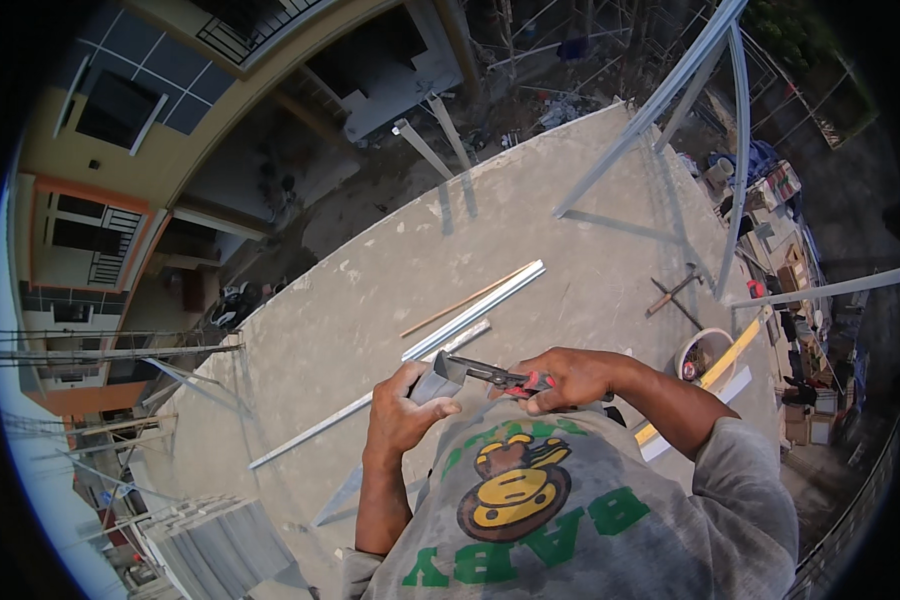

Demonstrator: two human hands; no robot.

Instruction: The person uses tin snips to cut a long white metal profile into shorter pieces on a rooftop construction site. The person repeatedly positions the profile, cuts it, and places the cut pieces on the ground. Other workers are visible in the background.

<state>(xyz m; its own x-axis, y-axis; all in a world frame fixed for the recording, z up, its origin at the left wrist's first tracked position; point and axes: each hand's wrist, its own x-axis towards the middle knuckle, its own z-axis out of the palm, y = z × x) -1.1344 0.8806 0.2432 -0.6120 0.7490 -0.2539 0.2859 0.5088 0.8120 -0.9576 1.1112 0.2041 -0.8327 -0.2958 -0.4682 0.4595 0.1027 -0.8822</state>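
Observation:
My left hand [400, 412] is closed around a short grey metal channel [433, 383], thumb along its near side. Held in my right hand [562, 377] are tin snips [500, 377] with dark jaws and red-and-black handles. Their jaws point left and meet the upper edge of the channel; whether they bite into it is too small to tell. Both hands are close together in front of my grey shirt, above the concrete slab [370, 300]. Part of the right-hand grip is hidden behind the fingers.
Ahead lie metal channels [475, 310] and a thin wooden stick [465, 300]. To the right are a hammer [673, 293], a bucket [703, 352] and a yellow bar [735, 350]. Metal posts [650, 110] rise at the far right. The slab's edge drops off towards buildings [100, 230].

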